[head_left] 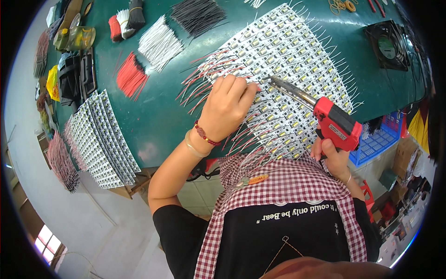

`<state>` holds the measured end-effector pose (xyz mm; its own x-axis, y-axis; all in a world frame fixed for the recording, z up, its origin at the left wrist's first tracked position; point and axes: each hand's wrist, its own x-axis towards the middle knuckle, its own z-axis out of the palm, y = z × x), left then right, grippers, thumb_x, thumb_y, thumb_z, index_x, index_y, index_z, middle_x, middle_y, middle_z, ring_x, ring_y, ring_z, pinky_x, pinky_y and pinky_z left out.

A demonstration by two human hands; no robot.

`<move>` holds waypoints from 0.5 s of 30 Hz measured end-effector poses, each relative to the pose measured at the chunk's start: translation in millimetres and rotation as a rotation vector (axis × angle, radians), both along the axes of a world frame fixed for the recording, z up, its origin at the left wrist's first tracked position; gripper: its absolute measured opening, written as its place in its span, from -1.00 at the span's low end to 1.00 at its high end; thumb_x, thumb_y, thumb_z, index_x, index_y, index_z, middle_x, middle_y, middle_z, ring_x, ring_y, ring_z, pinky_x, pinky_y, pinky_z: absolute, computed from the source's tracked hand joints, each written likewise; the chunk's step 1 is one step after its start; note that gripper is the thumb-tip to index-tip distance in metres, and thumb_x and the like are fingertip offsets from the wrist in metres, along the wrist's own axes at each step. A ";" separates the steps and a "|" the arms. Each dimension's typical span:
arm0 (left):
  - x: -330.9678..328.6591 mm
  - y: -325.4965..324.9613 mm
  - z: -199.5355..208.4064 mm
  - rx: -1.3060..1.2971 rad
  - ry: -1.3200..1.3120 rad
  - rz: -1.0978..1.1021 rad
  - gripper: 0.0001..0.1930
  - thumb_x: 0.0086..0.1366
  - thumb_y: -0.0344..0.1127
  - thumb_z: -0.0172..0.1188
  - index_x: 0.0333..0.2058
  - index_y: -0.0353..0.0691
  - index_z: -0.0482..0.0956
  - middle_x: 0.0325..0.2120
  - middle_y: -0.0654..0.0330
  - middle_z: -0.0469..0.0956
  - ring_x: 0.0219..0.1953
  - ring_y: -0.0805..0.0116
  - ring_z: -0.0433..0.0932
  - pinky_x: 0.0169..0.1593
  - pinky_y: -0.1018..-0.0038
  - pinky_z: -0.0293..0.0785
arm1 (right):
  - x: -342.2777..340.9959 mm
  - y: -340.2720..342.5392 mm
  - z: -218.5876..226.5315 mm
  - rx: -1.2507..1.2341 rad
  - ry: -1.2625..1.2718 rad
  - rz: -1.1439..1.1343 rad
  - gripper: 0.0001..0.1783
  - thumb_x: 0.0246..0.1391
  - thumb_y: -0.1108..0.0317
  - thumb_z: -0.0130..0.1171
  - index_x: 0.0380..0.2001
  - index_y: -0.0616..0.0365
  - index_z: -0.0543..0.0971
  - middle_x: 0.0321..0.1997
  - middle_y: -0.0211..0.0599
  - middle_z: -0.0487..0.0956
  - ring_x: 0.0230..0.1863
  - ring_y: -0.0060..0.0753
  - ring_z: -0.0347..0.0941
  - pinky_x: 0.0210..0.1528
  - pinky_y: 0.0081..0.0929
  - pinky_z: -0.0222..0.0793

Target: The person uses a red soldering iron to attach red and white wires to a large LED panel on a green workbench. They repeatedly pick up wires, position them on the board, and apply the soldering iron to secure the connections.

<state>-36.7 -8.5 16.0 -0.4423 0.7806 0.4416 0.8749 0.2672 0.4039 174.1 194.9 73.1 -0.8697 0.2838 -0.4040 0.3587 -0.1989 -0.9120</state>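
Observation:
A large sheet of white LED circuit boards [297, 60] lies before me on the green table, with thin wires sticking out along both its sides. Over its left part, my left hand [227, 104] is closed in a pinch, fingertips low over the boards among red and white wires; what lies between them is hidden. My right hand [332, 153] grips the handle of a red and black soldering gun [337, 123]. Its metal tip meets the boards just right of my left fingertips.
Bundles of red wires [132, 76], white wires [161, 43] and black wires [197, 16] lie at the far left. Stacked board sheets [104, 139] overhang the left table edge. A black fan [386, 46] stands at far right; a blue crate [378, 142] sits below the edge.

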 end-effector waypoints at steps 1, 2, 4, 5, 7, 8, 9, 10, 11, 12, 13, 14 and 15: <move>0.6 0.1 -1.9 -0.013 -0.005 0.002 -0.73 -0.02 -0.50 0.18 -0.26 -0.29 0.61 -0.50 0.24 0.34 -0.43 0.32 0.35 -0.31 0.43 0.29 | 1.1 -0.2 0.6 -0.026 -0.017 -0.003 -0.68 0.25 0.18 0.10 -0.38 0.29 0.47 -0.62 -0.34 0.44 -0.58 -0.50 0.40 -0.44 -0.49 0.39; 0.7 -0.2 -3.3 -0.026 -0.009 0.003 -0.74 -0.02 -0.50 0.18 -0.27 -0.28 0.60 -0.50 0.24 0.34 -0.43 0.32 0.34 -0.31 0.43 0.29 | 3.6 -0.4 -0.2 -0.019 -0.037 0.004 -0.70 0.25 0.21 0.10 -0.39 0.28 0.47 -0.61 -0.34 0.45 -0.57 -0.51 0.40 -0.44 -0.50 0.39; 0.0 0.4 -2.9 -0.024 -0.018 -0.008 -0.74 -0.01 -0.50 0.18 -0.26 -0.28 0.61 -0.50 0.24 0.33 -0.43 0.32 0.34 -0.31 0.43 0.29 | 8.9 0.0 -2.7 -0.006 -0.075 0.020 -0.74 0.25 0.27 0.10 -0.42 0.26 0.48 -0.60 -0.34 0.46 -0.55 -0.53 0.41 -0.42 -0.52 0.39; -0.2 0.4 -1.8 -0.027 -0.020 -0.010 -0.74 -0.01 -0.50 0.18 -0.26 -0.28 0.61 -0.50 0.23 0.32 -0.43 0.32 0.34 -0.30 0.43 0.28 | 9.6 -0.3 -3.2 0.023 -0.072 0.039 -0.71 0.25 0.21 0.09 -0.32 0.28 0.46 -0.61 -0.33 0.44 -0.56 -0.51 0.39 -0.42 -0.49 0.38; 0.6 -0.3 -2.1 -0.027 -0.009 -0.006 -0.74 -0.01 -0.49 0.17 -0.26 -0.28 0.61 -0.50 0.23 0.32 -0.42 0.32 0.34 -0.30 0.42 0.28 | 10.2 -0.8 -3.6 0.079 -0.065 0.080 -0.59 0.27 0.11 0.07 -0.13 0.33 0.41 -0.65 -0.32 0.39 -0.58 -0.48 0.35 -0.42 -0.44 0.36; 1.0 -0.3 -3.3 -0.024 -0.004 -0.004 -0.74 -0.01 -0.49 0.17 -0.26 -0.28 0.60 -0.50 0.23 0.32 -0.42 0.31 0.34 -0.30 0.42 0.28 | 9.0 -0.3 -2.7 0.087 -0.069 0.101 -0.61 0.27 0.11 0.06 -0.23 0.31 0.43 -0.65 -0.32 0.39 -0.59 -0.47 0.35 -0.42 -0.44 0.36; 1.4 -0.3 -4.0 -0.021 -0.008 -0.004 -0.74 0.00 -0.49 0.17 -0.26 -0.29 0.60 -0.50 0.23 0.32 -0.42 0.31 0.34 -0.30 0.41 0.29 | 6.5 0.7 -0.7 0.095 -0.072 0.123 -0.62 0.27 0.10 0.06 -0.32 0.29 0.44 -0.65 -0.32 0.39 -0.59 -0.46 0.35 -0.42 -0.44 0.35; 2.1 -0.1 -4.6 -0.018 -0.011 -0.004 -0.74 0.00 -0.49 0.17 -0.26 -0.29 0.60 -0.50 0.23 0.32 -0.42 0.31 0.34 -0.30 0.41 0.29 | 5.0 0.8 0.3 0.103 -0.076 0.145 -0.61 0.27 0.10 0.06 -0.41 0.27 0.46 -0.65 -0.32 0.39 -0.59 -0.45 0.35 -0.43 -0.44 0.35; 3.1 0.0 -4.8 -0.016 -0.015 -0.003 -0.74 0.00 -0.49 0.17 -0.26 -0.29 0.60 -0.50 0.23 0.32 -0.42 0.31 0.34 -0.30 0.41 0.29 | 5.2 -0.4 0.0 0.116 -0.104 0.133 -0.59 0.27 0.09 0.06 -0.47 0.25 0.44 -0.65 -0.32 0.39 -0.59 -0.44 0.36 -0.43 -0.45 0.35; 3.7 0.4 -4.3 -0.013 -0.014 -0.006 -0.74 0.01 -0.49 0.17 -0.26 -0.29 0.60 -0.50 0.23 0.32 -0.42 0.31 0.35 -0.30 0.41 0.29 | 5.7 -2.1 -0.4 0.129 -0.132 0.120 -0.57 0.27 0.08 0.06 -0.53 0.23 0.43 -0.65 -0.32 0.39 -0.59 -0.44 0.36 -0.43 -0.45 0.35; 4.0 1.2 -3.3 -0.010 -0.014 -0.009 -0.74 0.01 -0.49 0.16 -0.25 -0.30 0.60 -0.50 0.22 0.32 -0.42 0.30 0.35 -0.30 0.41 0.29 | 6.6 -3.2 -1.1 0.142 -0.159 0.108 -0.54 0.27 0.07 0.06 -0.59 0.21 0.41 -0.65 -0.32 0.39 -0.58 -0.43 0.36 -0.43 -0.45 0.35; 3.8 1.4 -2.2 -0.006 -0.015 -0.010 -0.74 0.01 -0.49 0.16 -0.25 -0.30 0.60 -0.50 0.22 0.32 -0.42 0.30 0.35 -0.30 0.41 0.29 | 7.4 -3.1 -1.9 0.143 -0.149 0.111 -0.54 0.27 0.07 0.06 -0.58 0.22 0.42 -0.65 -0.32 0.40 -0.58 -0.43 0.37 -0.43 -0.45 0.35; 3.8 1.4 -1.8 -0.008 -0.014 -0.010 -0.74 0.01 -0.49 0.16 -0.25 -0.30 0.59 -0.50 0.22 0.33 -0.42 0.30 0.35 -0.30 0.41 0.29 | 8.8 -2.6 -3.5 0.144 -0.139 0.114 -0.55 0.26 0.07 0.07 -0.56 0.22 0.42 -0.65 -0.32 0.40 -0.58 -0.44 0.37 -0.43 -0.45 0.35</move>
<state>-33.0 -7.1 14.2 -0.4411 0.7882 0.4291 0.8715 0.2621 0.4144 182.9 192.3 69.6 -0.8381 0.2504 -0.4846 0.4956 -0.0219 -0.8683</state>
